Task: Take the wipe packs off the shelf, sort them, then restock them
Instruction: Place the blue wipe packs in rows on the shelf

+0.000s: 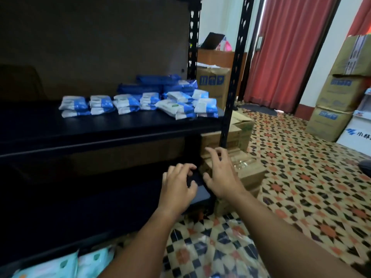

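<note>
Wipe packs [140,101] on shelf [100,129]

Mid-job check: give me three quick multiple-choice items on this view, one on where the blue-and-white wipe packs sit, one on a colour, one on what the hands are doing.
1. Where are the blue-and-white wipe packs?
A. upper shelf board
B. floor
C. a cardboard box

2. What colour are the curtains?
A. green
B. red
C. grey

3. What do the left hand and right hand hold?
A. a pack each
B. one shared box
C. nothing

Answers:
1 A, they lie piled on the black shelf.
2 B, the cloth by the doorway is red.
3 C, both sets of fingers are spread and bare.
</note>
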Motion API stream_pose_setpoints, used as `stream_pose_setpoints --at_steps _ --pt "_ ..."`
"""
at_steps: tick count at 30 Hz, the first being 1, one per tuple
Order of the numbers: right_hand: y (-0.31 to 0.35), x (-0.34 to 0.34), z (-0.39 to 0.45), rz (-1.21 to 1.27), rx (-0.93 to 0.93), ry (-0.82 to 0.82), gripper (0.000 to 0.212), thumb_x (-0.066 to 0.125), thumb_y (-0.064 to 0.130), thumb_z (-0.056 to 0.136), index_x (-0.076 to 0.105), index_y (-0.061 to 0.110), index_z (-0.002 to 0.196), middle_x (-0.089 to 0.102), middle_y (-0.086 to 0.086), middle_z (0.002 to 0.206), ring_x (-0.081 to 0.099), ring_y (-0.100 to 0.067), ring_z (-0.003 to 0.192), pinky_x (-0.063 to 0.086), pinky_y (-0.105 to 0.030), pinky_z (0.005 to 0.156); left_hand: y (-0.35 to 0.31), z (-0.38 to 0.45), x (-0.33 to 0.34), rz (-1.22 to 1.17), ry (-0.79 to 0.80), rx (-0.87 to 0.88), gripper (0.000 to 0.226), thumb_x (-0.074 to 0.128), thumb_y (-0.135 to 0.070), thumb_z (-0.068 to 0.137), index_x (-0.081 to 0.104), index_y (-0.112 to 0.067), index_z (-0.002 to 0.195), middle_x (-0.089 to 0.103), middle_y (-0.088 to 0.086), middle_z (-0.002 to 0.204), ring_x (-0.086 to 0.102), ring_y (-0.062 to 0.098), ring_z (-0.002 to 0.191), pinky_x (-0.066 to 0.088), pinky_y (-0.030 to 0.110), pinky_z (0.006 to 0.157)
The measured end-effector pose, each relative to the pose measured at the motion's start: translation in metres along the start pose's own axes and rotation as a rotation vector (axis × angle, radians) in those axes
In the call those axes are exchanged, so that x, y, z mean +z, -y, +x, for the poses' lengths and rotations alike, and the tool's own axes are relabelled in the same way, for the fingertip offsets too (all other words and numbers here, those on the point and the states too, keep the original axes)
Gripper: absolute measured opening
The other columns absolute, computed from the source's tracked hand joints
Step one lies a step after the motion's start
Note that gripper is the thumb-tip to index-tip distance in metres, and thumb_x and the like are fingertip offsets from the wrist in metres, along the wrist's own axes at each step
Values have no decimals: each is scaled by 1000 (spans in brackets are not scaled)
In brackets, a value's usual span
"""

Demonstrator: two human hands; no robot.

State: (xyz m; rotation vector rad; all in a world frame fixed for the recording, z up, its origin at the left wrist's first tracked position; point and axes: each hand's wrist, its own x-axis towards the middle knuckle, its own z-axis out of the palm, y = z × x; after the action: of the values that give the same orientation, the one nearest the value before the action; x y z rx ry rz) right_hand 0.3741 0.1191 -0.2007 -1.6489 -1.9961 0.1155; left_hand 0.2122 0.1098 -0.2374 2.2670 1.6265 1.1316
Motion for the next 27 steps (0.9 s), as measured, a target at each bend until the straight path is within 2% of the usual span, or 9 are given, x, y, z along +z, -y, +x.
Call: stream_pose_setpoints --at_steps 3,6,10,13,16,19,22,25,27 --pt "-22 46 -41 24 37 132 64 67 18 90 36 21 147 34 -5 138 40 -26 128 41 -35 106 14 -46 38 52 175 -145 39 59 -33 92 51 -37 130 55 -15 115 45 13 113 36 33 100" --pt "-46 94 -86 -2 73 339 51 62 14 89 45 20 138 41 -6 132 42 -29 123 45 -40 101 27 -98 76 96 360 -260 44 59 -34 89 52 -36 132 56 -11 122 46 16 118 34 31 99" --pt "-77 148 -141 0 228 556 52 57 11 92 44 18 142 42 -9 137 45 -30 126 46 -36 99 44 -161 122 101 634 -419 58 68 -34 83 47 -36 137 54 -4 135 47 22 125 41 38 105" --pt "-98 180 -175 -23 326 704 46 52 8 97 47 11 142 41 -9 143 47 -32 127 45 -34 101 54 -197 151 152 855 -513 72 73 -46 82 40 -28 144 45 2 146 38 29 134 35 41 108" --pt "-113 203 -205 -63 462 743 57 56 10 92 39 17 146 40 -13 143 42 -35 130 44 -39 105 59 -219 170 186 988 -546 97 76 -55 77 28 -22 153 40 6 151 33 31 138 30 43 111" --pt "-119 219 -222 -85 563 835 77 58 12 90 19 23 155 30 -16 148 33 -39 134 41 -44 108 64 -228 186 200 1024 -541 111 77 -60 74 19 -18 158 35 6 157 30 30 142 25 44 114" --pt "-119 228 -229 -72 613 871 89 59 15 91 3 30 159 33 -16 145 36 -40 132 39 -48 107 72 -228 196 221 1058 -530 111 79 -65 68 29 -21 156 38 5 152 33 28 140 25 44 113" --pt "-117 231 -231 34 680 780 84 55 11 88 11 34 155 37 -15 139 41 -41 127 39 -49 105 78 -223 203 224 1077 -512 111 83 -69 57 41 -21 148 44 7 143 36 29 134 24 44 112" --pt "-118 231 -230 142 727 691 78 52 8 82 19 37 146 38 -13 132 46 -40 119 43 -49 101 78 -219 206 225 1084 -502 109 85 -68 55 44 -19 143 45 9 141 35 30 134 18 45 115"
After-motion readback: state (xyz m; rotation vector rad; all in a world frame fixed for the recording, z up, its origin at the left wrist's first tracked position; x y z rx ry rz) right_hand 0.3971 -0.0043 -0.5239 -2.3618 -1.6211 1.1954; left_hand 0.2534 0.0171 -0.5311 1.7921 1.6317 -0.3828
